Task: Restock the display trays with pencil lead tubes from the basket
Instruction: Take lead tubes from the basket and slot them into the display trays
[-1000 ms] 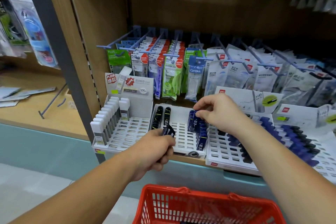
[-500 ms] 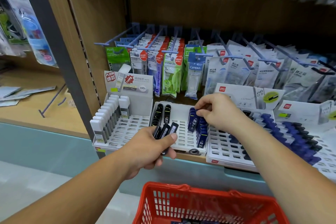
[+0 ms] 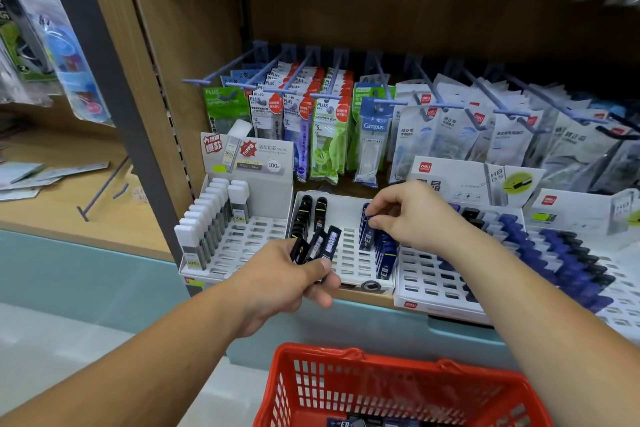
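My left hand point(image 3: 287, 282) grips a fan of three dark lead tubes point(image 3: 315, 246) in front of the middle white display tray point(image 3: 349, 260). My right hand point(image 3: 412, 215) pinches the top of a blue lead tube point(image 3: 366, 229) standing in that tray's right-hand row. Two black tubes point(image 3: 313, 215) stand at the tray's back left. The red basket point(image 3: 391, 388) sits below my arms, with a few tubes showing at its bottom.
A left tray point(image 3: 242, 246) holds a row of white-capped tubes. A right tray point(image 3: 450, 284) holds several blue and black tubes. Hanging packs of correction tape on hooks point(image 3: 332, 114) fill the shelf behind. A grey upright post point(image 3: 117, 107) stands to the left.
My left hand has risen and spread its tubes into a fan in front of the middle tray. My right hand has stayed at the blue row.
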Demonstrator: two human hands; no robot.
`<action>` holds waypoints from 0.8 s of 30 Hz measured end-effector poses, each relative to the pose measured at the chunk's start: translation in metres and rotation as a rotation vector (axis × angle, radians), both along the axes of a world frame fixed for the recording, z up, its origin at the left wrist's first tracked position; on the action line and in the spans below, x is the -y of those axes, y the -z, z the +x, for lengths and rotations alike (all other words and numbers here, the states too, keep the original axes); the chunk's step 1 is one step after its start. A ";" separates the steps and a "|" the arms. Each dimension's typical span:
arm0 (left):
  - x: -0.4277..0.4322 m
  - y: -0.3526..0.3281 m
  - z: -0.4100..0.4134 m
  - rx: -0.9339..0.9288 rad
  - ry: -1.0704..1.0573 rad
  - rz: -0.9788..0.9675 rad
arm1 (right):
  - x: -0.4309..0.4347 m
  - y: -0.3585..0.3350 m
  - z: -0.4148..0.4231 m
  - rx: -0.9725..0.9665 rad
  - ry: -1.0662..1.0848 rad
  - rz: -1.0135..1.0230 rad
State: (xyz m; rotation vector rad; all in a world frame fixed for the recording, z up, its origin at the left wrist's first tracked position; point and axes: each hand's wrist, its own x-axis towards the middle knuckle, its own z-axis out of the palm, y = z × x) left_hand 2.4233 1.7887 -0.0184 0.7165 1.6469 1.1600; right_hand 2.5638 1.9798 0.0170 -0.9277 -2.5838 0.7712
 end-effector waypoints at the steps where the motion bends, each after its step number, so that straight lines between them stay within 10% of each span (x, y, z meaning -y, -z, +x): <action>1: 0.000 -0.001 0.000 -0.003 -0.001 0.008 | 0.000 0.001 -0.001 0.008 0.004 0.027; 19: 0.006 -0.026 -0.011 0.299 -0.193 0.200 | 0.042 -0.021 -0.029 -0.021 -0.308 0.017; 24: 0.011 -0.022 -0.019 0.156 -0.261 0.189 | 0.050 -0.020 -0.029 -0.300 -0.256 -0.458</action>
